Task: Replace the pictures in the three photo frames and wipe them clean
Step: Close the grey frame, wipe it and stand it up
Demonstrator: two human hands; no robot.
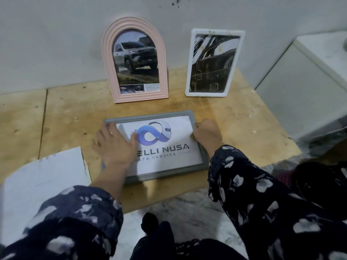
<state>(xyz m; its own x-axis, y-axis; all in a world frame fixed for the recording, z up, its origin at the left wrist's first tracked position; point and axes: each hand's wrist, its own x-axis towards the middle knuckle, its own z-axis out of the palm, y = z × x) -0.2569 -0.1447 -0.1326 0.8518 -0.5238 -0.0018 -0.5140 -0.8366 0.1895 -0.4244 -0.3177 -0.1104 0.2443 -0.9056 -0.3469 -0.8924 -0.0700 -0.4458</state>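
2 hands work on a grey rectangular photo frame (pixel 170 171) that lies flat, face up, on a pale wooden board (pixel 244 128); both forearms wear dark sleeves with a pale leaf print (pixel 262 194). The left hand (pixel 114 145) lies palm down with straight, spread fingers over the frame's left part, covering the start of the printed words and touching the blue looped logo on the white picture inside; the right hand (pixel 206 133) is curled into a fist at the frame's right edge, near the far right corner, and seems to pinch that edge, though the fingertips are hidden. Just left of the grey frame, at the near left, a white sheet of paper (pixel 47 181) rests partly on the board and partly on the marbled floor (pixel 187 207). Farther back, 2 more frames stand upright against the grey wall (pixel 56 44), apart from both hands: a pink arched frame (pixel 135 61) with a picture of a grey pickup truck, and to its right a stained white rectangular frame (pixel 214 62) holding a dark picture of a car's side. At the far right stands a white box-like cabinet (pixel 309 81).
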